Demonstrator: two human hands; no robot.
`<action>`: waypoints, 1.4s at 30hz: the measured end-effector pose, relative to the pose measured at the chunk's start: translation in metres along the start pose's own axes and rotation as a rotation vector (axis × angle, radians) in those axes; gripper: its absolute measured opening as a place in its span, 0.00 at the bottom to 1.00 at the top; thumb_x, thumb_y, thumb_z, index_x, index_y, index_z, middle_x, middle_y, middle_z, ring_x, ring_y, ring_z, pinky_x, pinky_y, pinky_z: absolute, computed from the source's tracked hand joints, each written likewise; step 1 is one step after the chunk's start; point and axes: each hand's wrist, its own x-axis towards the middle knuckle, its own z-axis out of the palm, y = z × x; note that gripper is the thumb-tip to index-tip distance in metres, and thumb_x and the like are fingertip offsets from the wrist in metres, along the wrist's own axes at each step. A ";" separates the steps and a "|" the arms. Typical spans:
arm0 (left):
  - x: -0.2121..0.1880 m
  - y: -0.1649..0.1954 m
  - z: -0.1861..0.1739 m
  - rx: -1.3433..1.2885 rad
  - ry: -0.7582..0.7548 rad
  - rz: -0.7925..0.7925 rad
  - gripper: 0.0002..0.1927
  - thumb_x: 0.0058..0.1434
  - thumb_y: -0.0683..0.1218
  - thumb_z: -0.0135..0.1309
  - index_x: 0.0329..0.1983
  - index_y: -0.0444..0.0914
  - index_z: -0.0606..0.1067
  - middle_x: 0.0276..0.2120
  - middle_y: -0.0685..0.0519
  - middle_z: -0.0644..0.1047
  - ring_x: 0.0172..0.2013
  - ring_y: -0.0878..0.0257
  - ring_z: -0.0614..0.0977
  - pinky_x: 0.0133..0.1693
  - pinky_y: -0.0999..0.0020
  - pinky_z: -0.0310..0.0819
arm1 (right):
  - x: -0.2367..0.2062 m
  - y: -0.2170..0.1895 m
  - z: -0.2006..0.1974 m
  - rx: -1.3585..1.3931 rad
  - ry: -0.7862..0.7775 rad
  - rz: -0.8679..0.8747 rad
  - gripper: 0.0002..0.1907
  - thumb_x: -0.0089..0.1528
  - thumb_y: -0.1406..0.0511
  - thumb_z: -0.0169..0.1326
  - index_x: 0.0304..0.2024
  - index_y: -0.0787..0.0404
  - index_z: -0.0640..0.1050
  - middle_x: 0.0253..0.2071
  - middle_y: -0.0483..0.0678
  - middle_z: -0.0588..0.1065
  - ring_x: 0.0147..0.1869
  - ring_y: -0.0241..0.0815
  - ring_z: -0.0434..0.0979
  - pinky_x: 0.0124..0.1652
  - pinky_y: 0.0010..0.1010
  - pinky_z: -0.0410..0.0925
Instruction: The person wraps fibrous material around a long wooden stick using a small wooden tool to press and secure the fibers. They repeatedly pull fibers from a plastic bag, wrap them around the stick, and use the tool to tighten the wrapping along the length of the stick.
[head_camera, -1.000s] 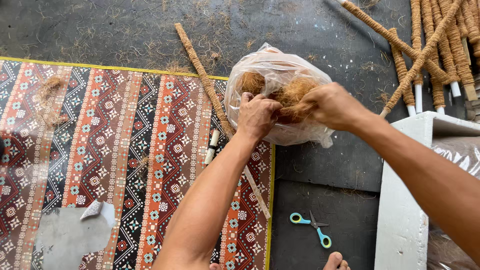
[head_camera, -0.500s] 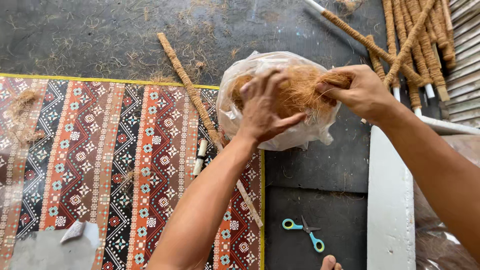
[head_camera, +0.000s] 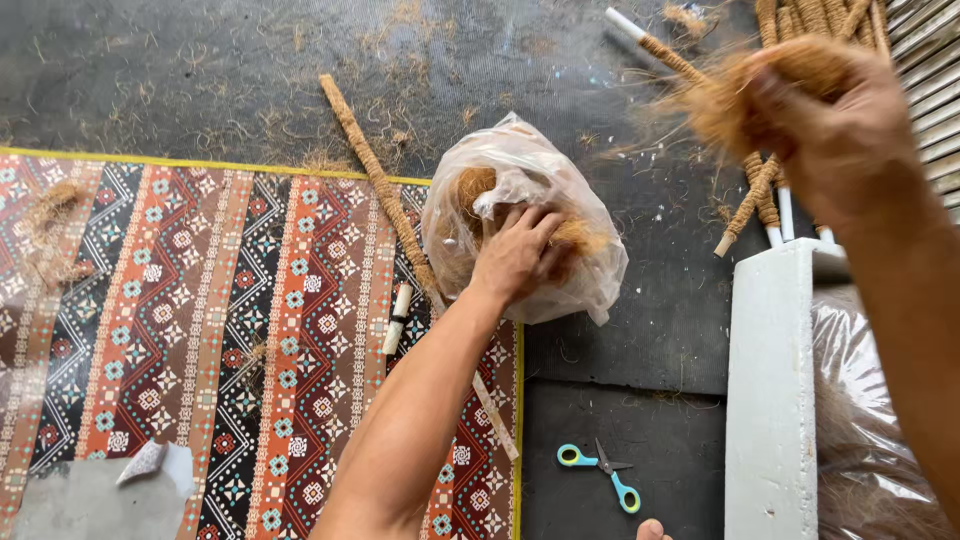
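A clear plastic bag (head_camera: 545, 170) stuffed with brown coconut fibre sits on the dark floor at the edge of a patterned mat (head_camera: 190, 330). My left hand (head_camera: 515, 255) grips the bag at its opening, fingers in the fibre. My right hand (head_camera: 835, 125) is raised at the upper right, closed on a loose tuft of coconut fibre (head_camera: 725, 100) pulled clear of the bag. A long fibre-wrapped pole (head_camera: 375, 185) lies diagonally beside the bag, partly under it.
Several fibre-wrapped poles (head_camera: 790, 30) lean at the top right. A white box edge (head_camera: 770, 390) stands at right beside another plastic sheet. Small blue-and-green scissors (head_camera: 600, 472) lie on the floor. A short white tube (head_camera: 397, 318) rests on the mat. A grey patch (head_camera: 95, 495) lies at bottom left.
My right hand has lifted up and to the right, drawing a tuft of fibre out of the bag. My left hand stays on the bag, holding it down.
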 end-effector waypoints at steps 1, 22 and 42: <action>0.001 0.007 -0.005 -0.060 0.055 0.028 0.29 0.63 0.59 0.55 0.66 0.47 0.69 0.63 0.52 0.71 0.65 0.49 0.68 0.64 0.33 0.53 | 0.000 0.006 0.003 0.023 0.003 0.057 0.10 0.74 0.66 0.53 0.51 0.68 0.76 0.42 0.54 0.78 0.41 0.40 0.81 0.43 0.33 0.78; -0.084 -0.007 -0.207 -0.535 0.443 -0.234 0.21 0.71 0.46 0.48 0.67 0.41 0.72 0.52 0.44 0.83 0.51 0.57 0.86 0.52 0.64 0.80 | 0.025 0.043 0.248 0.606 -0.422 0.510 0.15 0.71 0.63 0.47 0.54 0.67 0.76 0.44 0.54 0.80 0.43 0.44 0.82 0.45 0.37 0.77; -0.186 -0.052 -0.117 0.601 0.139 -0.501 0.36 0.65 0.53 0.48 0.74 0.36 0.57 0.73 0.45 0.59 0.71 0.48 0.61 0.68 0.41 0.40 | -0.069 0.148 0.371 0.852 -0.198 0.556 0.24 0.67 0.70 0.52 0.66 0.65 0.70 0.61 0.48 0.74 0.59 0.37 0.76 0.57 0.30 0.70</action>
